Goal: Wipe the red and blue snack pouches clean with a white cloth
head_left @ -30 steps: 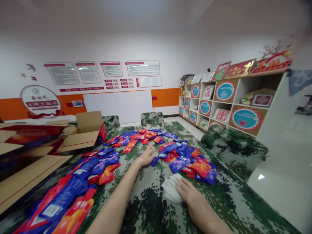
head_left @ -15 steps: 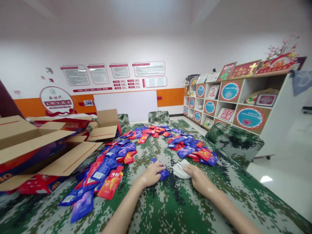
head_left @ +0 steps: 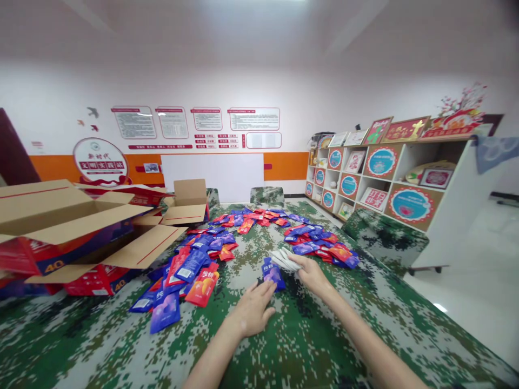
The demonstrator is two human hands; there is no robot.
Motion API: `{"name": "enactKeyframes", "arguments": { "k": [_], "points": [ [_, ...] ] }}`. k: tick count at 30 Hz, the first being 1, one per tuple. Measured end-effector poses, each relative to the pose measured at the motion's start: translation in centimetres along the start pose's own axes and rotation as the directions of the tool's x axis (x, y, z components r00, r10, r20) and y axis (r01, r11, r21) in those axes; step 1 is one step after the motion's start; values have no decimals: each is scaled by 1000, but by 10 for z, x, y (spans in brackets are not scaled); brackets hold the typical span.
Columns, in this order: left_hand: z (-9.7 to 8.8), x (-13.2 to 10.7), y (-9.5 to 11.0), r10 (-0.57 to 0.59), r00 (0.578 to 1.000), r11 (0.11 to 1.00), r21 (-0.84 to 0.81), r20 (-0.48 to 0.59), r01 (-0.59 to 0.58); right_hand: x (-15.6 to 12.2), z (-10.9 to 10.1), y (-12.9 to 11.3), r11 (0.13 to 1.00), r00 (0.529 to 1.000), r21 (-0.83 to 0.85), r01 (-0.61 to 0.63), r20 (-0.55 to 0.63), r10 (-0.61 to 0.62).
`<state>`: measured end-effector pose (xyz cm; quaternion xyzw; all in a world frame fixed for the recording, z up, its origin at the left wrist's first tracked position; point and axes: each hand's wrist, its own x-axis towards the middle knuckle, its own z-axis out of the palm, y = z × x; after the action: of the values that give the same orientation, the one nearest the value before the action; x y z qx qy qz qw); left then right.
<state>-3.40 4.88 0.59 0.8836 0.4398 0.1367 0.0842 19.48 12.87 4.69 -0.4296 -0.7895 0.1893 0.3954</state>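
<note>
My left hand (head_left: pixel 252 309) lies on the camouflage tablecloth (head_left: pixel 308 346) with its fingertips holding a single purple packet (head_left: pixel 272 272) against the cloth. My right hand (head_left: pixel 310 272) rests just to the right of it, fingers curled on a small stack of white bags (head_left: pixel 284 259). Several red, orange and purple packets (head_left: pixel 190 265) lie spread to the left, with more packets (head_left: pixel 320 246) to the right and a further heap of packets (head_left: pixel 255 216) beyond.
Open cardboard boxes (head_left: pixel 81 232) with red printed sides crowd the table's left side, a smaller box (head_left: pixel 187 202) behind them. Camouflage-covered chairs (head_left: pixel 385 237) stand at the right and far end. A shelf unit (head_left: pixel 389 178) lines the right wall.
My left hand reached into the far packets, then drew back toward me with one purple packet. My right hand stayed on the white bags. The camera view pulled back and widened.
</note>
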Motion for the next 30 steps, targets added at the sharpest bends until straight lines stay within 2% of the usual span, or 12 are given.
{"name": "enactKeyframes", "arguments": {
  "k": [5, 9, 11, 14, 16, 18, 22, 26, 30],
  "points": [
    [1, -3, 0, -6, 1000, 1000, 16, 5, 6, 8, 21, -26, 997, 997, -9, 79, -1, -79],
    [-2, -4, 5, -25, 1000, 1000, 3, -2, 25, 10, 29, -33, 991, 993, -71, 117, 20, -116],
    [-6, -6, 7, -23, 1000, 1000, -17, -3, 23, 5, 34, -34, 975, 981, -114, 192, 36, -189],
    [-10, -8, 10, -6, 999, 999, -44, -37, 4, -12, 45, -31, 914, 931, -190, 358, 140, -336],
    [-11, -10, 10, -17, 998, 998, -57, -62, 14, -27, 56, -26, 878, 890, -212, 429, 262, -372],
    [-10, -10, 9, -30, 997, 997, -68, -75, 25, -38, 65, -20, 863, 882, -242, 443, 290, -371],
    [-8, -9, 4, -14, 998, 996, -91, -64, 8, -46, 75, -11, 861, 899, -295, 414, 278, -338],
    [-7, -8, 1, -19, 998, 994, -105, -55, 13, -39, 71, -8, 864, 887, -268, 426, 310, -342],
    [-6, -5, 1, -39, 997, 995, -92, -67, 33, -21, 63, -2, 860, 841, -198, 471, 394, -370]
  ]
}}
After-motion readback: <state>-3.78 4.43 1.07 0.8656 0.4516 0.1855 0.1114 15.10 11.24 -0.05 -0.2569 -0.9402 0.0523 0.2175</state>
